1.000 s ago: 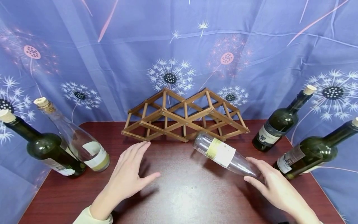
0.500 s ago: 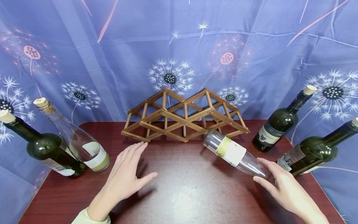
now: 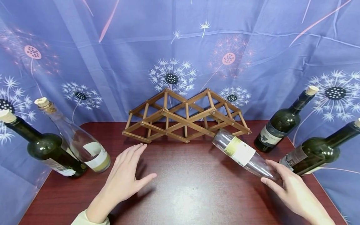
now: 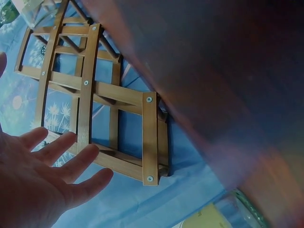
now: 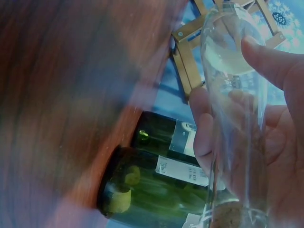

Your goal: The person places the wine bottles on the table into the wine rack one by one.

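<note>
A clear glass wine bottle point(image 3: 243, 153) with a white and yellow label is in my right hand point(image 3: 292, 187), which grips it around the neck. It leans, base toward the wooden wine rack point(image 3: 187, 122) and neck toward me. In the right wrist view, fingers and thumb wrap the clear neck, and a cork point(image 5: 228, 216) shows at its end. My left hand point(image 3: 121, 176) is held over the table with fingers extended and thumb apart, holding nothing. The left wrist view shows its spread fingers in front of the rack point(image 4: 85, 85).
At the left stand a dark corked bottle point(image 3: 53, 150) and a clear corked bottle point(image 3: 84, 142). Two dark corked bottles stand at the right, one farther back point(image 3: 281, 125) and one nearer point(image 3: 315, 150). A blue dandelion-print cloth point(image 3: 126, 62) hangs behind the red-brown table point(image 3: 174, 165).
My right hand has carried the clear bottle to the right and slightly toward me, its base moving from the rack's middle to its right part. My left hand has shifted slightly left.
</note>
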`<act>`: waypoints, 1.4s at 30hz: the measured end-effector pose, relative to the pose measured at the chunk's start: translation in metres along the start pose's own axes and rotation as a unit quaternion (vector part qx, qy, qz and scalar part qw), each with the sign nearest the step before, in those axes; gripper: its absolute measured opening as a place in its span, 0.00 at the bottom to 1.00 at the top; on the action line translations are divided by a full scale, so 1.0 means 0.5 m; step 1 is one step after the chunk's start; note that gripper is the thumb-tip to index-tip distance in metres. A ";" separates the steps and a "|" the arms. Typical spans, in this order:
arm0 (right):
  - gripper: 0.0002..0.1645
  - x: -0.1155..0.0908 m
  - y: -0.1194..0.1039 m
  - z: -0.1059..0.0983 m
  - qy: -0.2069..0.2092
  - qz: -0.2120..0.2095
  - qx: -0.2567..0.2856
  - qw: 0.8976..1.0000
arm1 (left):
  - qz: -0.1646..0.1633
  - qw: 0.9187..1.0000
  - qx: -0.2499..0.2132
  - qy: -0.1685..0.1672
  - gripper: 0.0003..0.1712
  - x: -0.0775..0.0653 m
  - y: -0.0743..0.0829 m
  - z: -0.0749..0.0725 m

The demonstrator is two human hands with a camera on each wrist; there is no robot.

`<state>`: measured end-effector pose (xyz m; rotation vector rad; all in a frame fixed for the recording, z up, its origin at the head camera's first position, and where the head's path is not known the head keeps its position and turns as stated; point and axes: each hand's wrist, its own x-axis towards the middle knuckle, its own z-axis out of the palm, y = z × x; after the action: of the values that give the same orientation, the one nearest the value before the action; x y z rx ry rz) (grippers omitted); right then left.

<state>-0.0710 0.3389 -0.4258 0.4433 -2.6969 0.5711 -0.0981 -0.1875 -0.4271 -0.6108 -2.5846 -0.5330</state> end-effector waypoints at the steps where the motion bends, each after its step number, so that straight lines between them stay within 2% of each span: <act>1: 0.39 -0.001 0.001 0.000 0.003 0.000 0.001 1.000 | 0.001 1.000 0.001 0.002 0.56 -0.001 -0.001 0.001; 11: 0.39 -0.007 0.012 0.001 0.016 0.010 0.007 1.000 | -0.009 1.000 0.004 -0.007 0.56 -0.009 -0.007 -0.001; 22: 0.38 -0.006 0.011 0.002 0.023 0.021 0.001 1.000 | -0.004 1.000 0.003 -0.004 0.56 -0.009 -0.005 -0.001; 42: 0.38 0.002 -0.013 0.009 -0.008 0.071 -0.005 0.997 | -0.007 1.000 0.005 -0.009 0.55 -0.010 -0.005 -0.002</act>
<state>-0.0710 0.3313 -0.4271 0.2557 -2.7603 0.5945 -0.0948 -0.1916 -0.4292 -0.5972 -2.6093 -0.5219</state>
